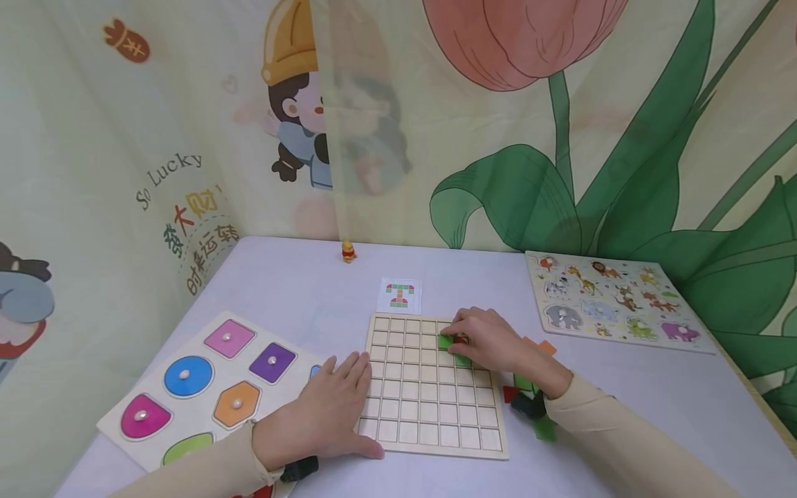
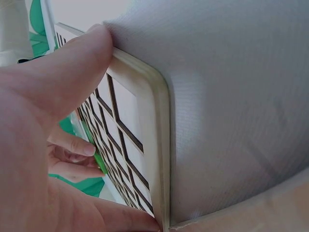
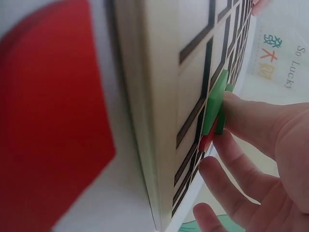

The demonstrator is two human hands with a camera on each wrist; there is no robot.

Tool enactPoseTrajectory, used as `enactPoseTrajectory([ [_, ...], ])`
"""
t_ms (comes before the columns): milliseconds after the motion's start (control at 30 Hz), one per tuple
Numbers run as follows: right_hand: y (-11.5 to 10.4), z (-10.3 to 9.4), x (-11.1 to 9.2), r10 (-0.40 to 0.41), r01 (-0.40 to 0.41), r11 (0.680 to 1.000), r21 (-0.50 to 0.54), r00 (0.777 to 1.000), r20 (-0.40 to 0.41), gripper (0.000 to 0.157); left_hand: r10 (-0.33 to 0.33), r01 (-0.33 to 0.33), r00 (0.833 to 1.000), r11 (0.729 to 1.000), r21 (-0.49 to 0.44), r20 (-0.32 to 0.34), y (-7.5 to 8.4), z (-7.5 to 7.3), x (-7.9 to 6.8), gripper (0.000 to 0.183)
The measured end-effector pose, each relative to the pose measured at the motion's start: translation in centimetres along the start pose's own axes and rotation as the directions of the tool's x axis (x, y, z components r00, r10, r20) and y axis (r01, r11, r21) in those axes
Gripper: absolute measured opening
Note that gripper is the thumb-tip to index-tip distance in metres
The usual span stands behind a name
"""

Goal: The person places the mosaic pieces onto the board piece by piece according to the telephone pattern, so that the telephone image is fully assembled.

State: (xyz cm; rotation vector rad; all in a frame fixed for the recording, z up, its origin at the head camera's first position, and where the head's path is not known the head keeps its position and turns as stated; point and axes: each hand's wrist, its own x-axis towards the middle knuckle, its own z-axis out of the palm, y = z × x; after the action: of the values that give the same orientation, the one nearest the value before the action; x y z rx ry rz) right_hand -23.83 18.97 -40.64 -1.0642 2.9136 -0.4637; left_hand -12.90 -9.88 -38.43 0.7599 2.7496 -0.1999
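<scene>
A wooden grid board (image 1: 429, 394) lies on the table. My left hand (image 1: 330, 408) rests along its left side, fingers spread, with the thumb on the near edge in the left wrist view. At the far right part of the grid my right hand (image 1: 492, 339) pinches a green square tile (image 1: 445, 342) between thumb and fingers. A red piece (image 3: 206, 141) and another green tile (image 3: 215, 102) sit on the grid beside those fingertips. Part of the pinched tile is hidden by the fingers in the right wrist view.
Beyond the board lies a pattern card (image 1: 399, 295). Loose green tiles (image 1: 545, 429), red and orange pieces lie right of the board, partly under the right wrist. A shape puzzle (image 1: 205, 346) is at left, an animal puzzle (image 1: 613, 325) at far right, a small figurine (image 1: 348, 252) behind.
</scene>
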Motion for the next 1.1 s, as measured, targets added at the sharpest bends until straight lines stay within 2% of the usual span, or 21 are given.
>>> enactPoseTrajectory([
  [400, -0.3, -0.1, 0.3, 0.003, -0.003, 1.000, -0.013, 1.000, 0.014, 0.031, -0.003, 0.003, 1.000, 1.000, -0.009, -0.011, 0.0, 0.0, 0.0, 0.124],
  [800, -0.3, 0.2, 0.1, -0.004, 0.004, 1.000, -0.016, 1.000, -0.006, 0.032, 0.001, -0.001, 1.000, 1.000, -0.023, -0.016, 0.0, 0.0, -0.1, 0.123],
  [933, -0.3, 0.2, -0.3, -0.010, 0.010, 1.000, 0.005, 0.999, -0.040, 0.032, 0.001, -0.001, 1.000, 1.000, -0.021, -0.018, 0.0, 0.0, -0.1, 0.123],
  [1100, 0.1, -0.1, -1.0, 0.010, -0.007, 1.000, 0.019, 0.992, -0.125, 0.030, 0.000, 0.000, 1.000, 1.000, -0.003, -0.025, 0.1, 0.0, 0.0, 0.123],
])
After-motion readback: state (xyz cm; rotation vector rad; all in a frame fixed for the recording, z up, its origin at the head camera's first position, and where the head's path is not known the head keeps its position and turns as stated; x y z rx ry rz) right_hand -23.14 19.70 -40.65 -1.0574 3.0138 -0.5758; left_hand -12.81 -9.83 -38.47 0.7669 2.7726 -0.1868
